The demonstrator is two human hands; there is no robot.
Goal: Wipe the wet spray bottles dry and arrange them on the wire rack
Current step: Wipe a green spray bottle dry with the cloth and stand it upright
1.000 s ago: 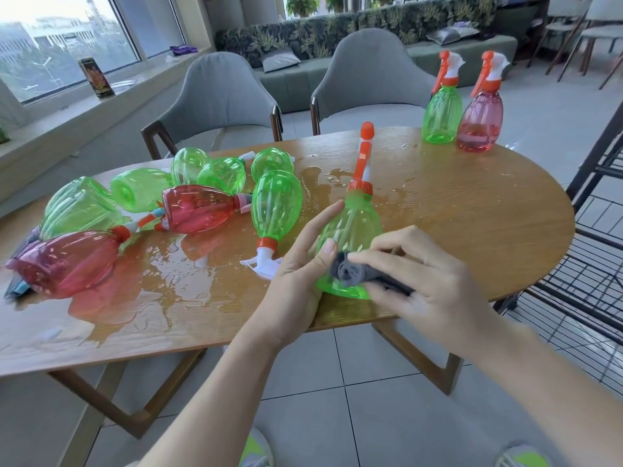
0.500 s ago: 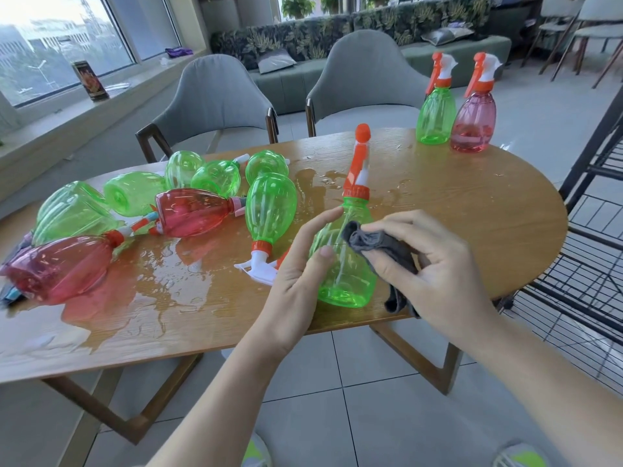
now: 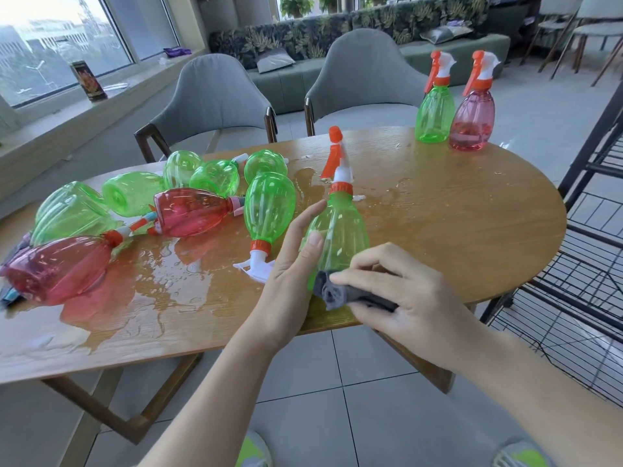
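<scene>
On your left, wet bottles [image 3: 188, 210] lie tumbled on the puddled surface [image 3: 455, 230]. Your left hand [image 3: 290, 264] steadies the green bottle [image 3: 340, 237] with relaxed, nearly straight fingers against its left side. The bottle stands upright at the near edge, long axis vertical, between your hands. Your right hand [image 3: 408, 294] pinches the grey cloth [image 3: 340, 293] against the bottle's lower front; half a second ago it was up at the shoulder, so the wipe has travelled downward. The wire rack [image 3: 580, 264] waits to your right, nearer your right hand.
</scene>
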